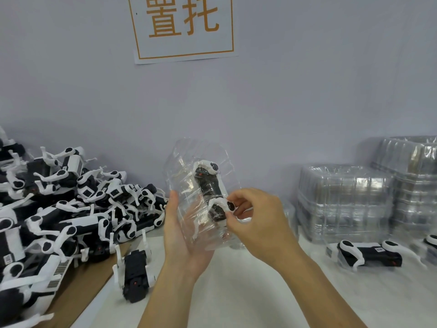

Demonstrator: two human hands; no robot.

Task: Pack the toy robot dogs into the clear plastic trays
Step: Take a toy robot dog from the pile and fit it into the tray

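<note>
Step in hand: seating toy robot dog (pixel 209 190) into clear plastic tray (pixel 189 185), both held up above surface (pixel 236 292). Dog lies partly inside tray cavity, rear leg joint not yet home, I judge. My left hand (pixel 182 235) cradles tray from below and left, palm up, fingers curled round its edge. My right hand (pixel 255 214) comes in from right, fingers pinching dog's white leg joint. Next move calls for pressing leg down into its recess. Unpacked dogs heaped at left (pixel 59 209); stacked trays at right (pixel 343 200).
</note>
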